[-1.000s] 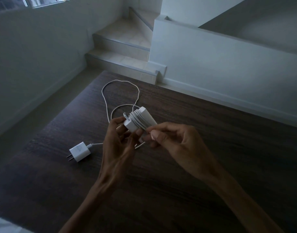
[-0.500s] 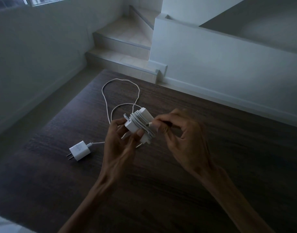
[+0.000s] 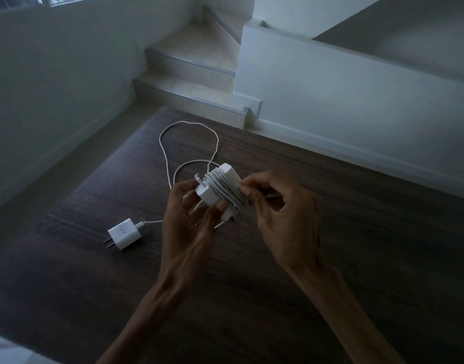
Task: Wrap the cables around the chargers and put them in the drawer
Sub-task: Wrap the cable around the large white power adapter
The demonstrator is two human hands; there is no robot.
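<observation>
A large white charger [image 3: 211, 194] with its cable wound round it in several turns is held above the dark wooden table [image 3: 357, 232]. My left hand [image 3: 189, 222] grips the charger's lower end between thumb and fingers. My right hand [image 3: 283, 214] pinches the cable's end [image 3: 271, 197] against the coil on the charger's right side. A small white charger [image 3: 124, 233] lies on the table to the left, prongs pointing down-left. Its long white cable [image 3: 167, 158] runs off in a loose loop toward the table's far edge.
Beyond the table's far edge are tiled stair steps [image 3: 189, 74] and a white half wall [image 3: 344, 95]. No drawer is in view.
My right hand has swung from below the charger round to its right side, laying the cable's end onto the coil. The left hand and the small charger have stayed in place.
</observation>
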